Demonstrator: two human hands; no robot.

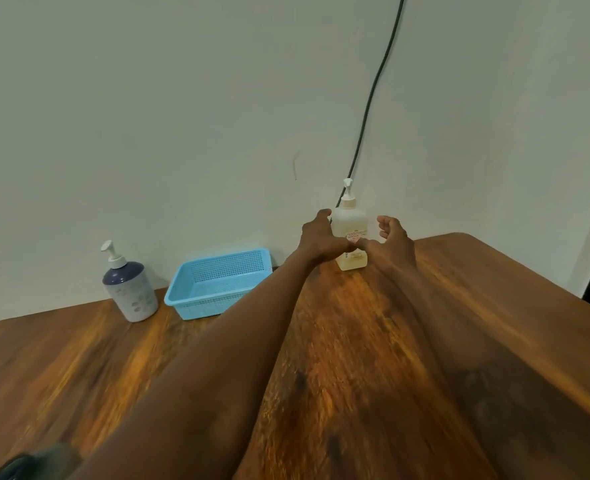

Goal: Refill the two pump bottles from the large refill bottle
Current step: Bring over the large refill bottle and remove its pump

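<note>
Clear pump bottle [350, 233] upright at wooden table's [477, 306] far edge by wall, left hand [318, 239] and right hand [395, 239] flanking it, fingers loosely curled, apart, contact unclear, blue-capped pump bottle [129, 287] and blue mesh basket [217, 284] far left.

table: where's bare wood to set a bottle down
Bare wood lies right of the right arm out to the table edge, and left of the left arm, in front of the blue basket and patterned pump bottle. Crowded: the back, where left hand and right hand flank the clear pump bottle.
</note>
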